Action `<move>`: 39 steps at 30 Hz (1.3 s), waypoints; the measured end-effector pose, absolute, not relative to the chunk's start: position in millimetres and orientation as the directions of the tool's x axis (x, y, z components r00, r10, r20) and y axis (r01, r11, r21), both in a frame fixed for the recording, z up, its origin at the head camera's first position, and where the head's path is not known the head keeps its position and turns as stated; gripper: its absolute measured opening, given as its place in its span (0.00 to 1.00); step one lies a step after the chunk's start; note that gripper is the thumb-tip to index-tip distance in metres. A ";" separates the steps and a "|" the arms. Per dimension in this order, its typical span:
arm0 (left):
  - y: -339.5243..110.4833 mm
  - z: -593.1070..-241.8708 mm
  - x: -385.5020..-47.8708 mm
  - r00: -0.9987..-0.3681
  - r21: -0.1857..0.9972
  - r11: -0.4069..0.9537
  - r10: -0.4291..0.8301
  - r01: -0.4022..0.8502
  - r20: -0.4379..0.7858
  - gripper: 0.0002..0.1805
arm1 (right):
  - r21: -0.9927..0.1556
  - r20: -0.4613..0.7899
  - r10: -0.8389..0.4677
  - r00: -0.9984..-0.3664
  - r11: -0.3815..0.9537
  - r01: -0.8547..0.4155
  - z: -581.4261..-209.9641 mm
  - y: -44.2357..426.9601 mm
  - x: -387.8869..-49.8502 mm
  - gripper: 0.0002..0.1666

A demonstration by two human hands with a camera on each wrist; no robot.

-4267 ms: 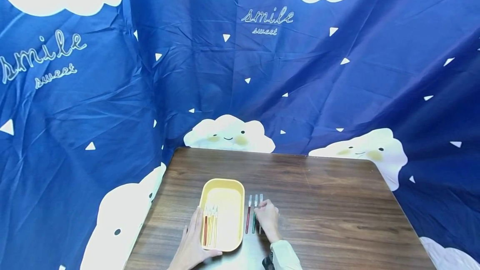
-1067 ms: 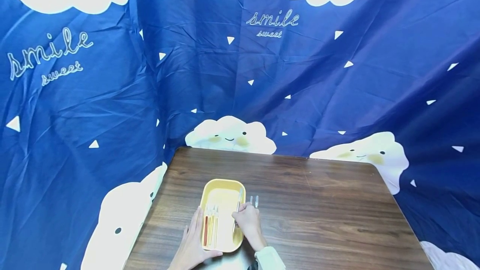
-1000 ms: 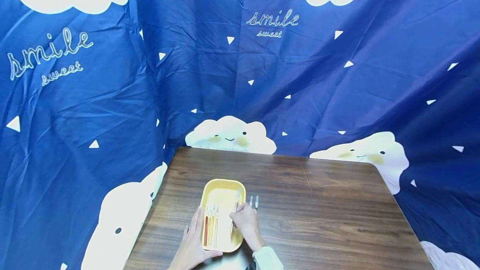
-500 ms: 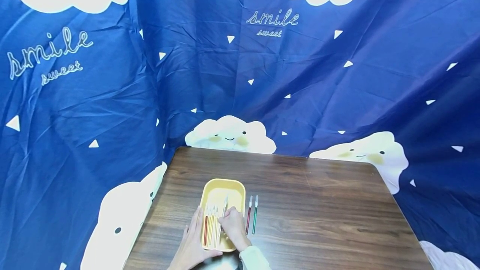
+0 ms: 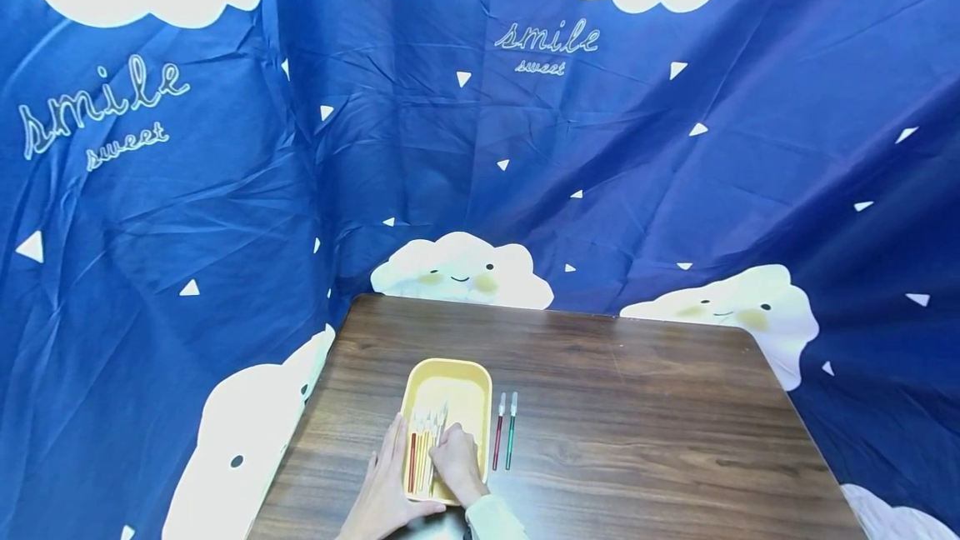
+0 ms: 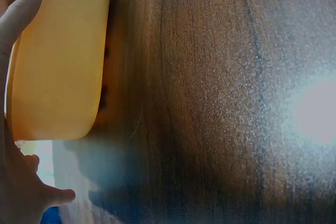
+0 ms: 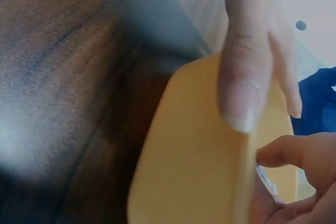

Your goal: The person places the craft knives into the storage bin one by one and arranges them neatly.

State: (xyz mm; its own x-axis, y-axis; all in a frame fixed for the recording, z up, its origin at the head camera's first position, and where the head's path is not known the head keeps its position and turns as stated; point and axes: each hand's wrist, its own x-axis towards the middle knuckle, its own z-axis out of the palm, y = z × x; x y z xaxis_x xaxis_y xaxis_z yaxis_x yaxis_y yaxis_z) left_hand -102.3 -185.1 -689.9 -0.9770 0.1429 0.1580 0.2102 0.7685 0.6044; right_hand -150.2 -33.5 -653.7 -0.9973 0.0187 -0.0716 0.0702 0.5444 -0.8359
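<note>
A yellow tray (image 5: 467,390) stands on the table, with several slim, clear-capped craft knives (image 5: 420,458) lying side by side along its left part. My left hand (image 5: 384,486) rests on the tray's left side, fingers straight, its thumb on the near rim; the left wrist view shows this thumb (image 6: 23,11) against the wall. Inside the tray, my right hand (image 5: 457,461) pinches a silver craft knife (image 5: 442,417) just right of the row, its lower part mostly covered. In the right wrist view the curled right fingers (image 7: 310,163) sit behind the tray wall.
Right of the tray lie a red craft knife (image 5: 498,438) and a green craft knife (image 5: 512,438), parallel. The brown wooden table (image 5: 637,407) spreads to the right. A blue curtain (image 5: 420,140) with printed clouds hangs behind.
My right hand has lifted the silver craft knife from the table's right side and carried it left into the tray, beside the row. The left hand has stayed on the tray.
</note>
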 end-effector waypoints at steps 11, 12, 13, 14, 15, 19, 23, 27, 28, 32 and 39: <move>-185.5 -688.1 -101.8 -0.983 0.609 0.771 0.140 0.183 0.119 0.85 | -0.794 -0.080 0.004 -0.997 0.605 0.066 -661.3 -36.3 -140.7 0.17; -185.4 -687.9 -101.6 -0.984 0.613 0.769 0.137 0.179 0.115 0.86 | -0.788 -0.078 0.008 -0.997 0.612 0.067 -663.2 -36.8 -140.1 0.18; -185.2 -687.9 -101.5 -0.984 0.617 0.766 0.136 0.178 0.116 0.86 | -0.784 -0.079 0.013 -0.997 0.617 0.070 -664.8 -37.4 -139.7 0.18; -185.2 -687.7 -101.5 -0.985 0.621 0.764 0.133 0.172 0.109 0.86 | -0.780 -0.082 0.018 -0.996 0.622 0.076 -666.1 -38.1 -139.5 0.18; -185.0 -687.5 -101.6 -0.986 0.626 0.762 0.130 0.167 0.106 0.86 | -0.774 -0.079 0.025 -0.997 0.629 0.077 -666.9 -38.7 -139.2 0.18; -184.8 -687.2 -101.8 -0.986 0.632 0.756 0.127 0.170 0.113 0.86 | -0.759 -0.070 0.042 -0.997 0.646 0.081 -667.0 -39.9 -138.2 0.18; -185.0 -686.6 -102.9 -0.987 0.633 0.758 0.127 0.160 0.097 0.86 | -0.756 -0.082 0.046 -0.996 0.648 0.092 -666.1 -40.3 -137.6 0.18; -185.0 -687.2 -103.5 -0.989 0.631 0.761 0.126 0.147 0.078 0.86 | -0.756 -0.094 0.051 -0.994 0.646 0.105 -668.2 -40.9 -137.1 0.18; -185.1 -687.6 -103.5 -0.990 0.631 0.763 0.124 0.143 0.074 0.86 | -0.754 -0.084 0.053 -0.995 0.649 0.098 -669.2 -41.2 -137.0 0.19; -184.9 -688.3 -103.2 -0.988 0.624 0.766 0.122 0.152 0.091 0.86 | -0.742 -0.064 0.076 -0.995 0.663 0.099 -672.0 -42.6 -137.3 0.20; -183.9 -688.9 -103.3 -0.986 0.620 0.767 0.127 0.166 0.106 0.86 | -0.724 -0.056 0.110 -0.992 0.680 0.117 -671.7 -44.5 -137.2 0.21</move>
State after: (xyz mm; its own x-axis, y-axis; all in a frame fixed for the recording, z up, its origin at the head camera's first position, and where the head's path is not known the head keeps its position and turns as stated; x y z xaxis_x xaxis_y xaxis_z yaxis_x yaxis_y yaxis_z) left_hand -103.3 -183.9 -688.9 -0.9862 0.1272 0.1062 0.1657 0.7665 0.6205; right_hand -137.2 -44.5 -671.7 -0.9923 0.1104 -0.0562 0.1167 0.6803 -0.7236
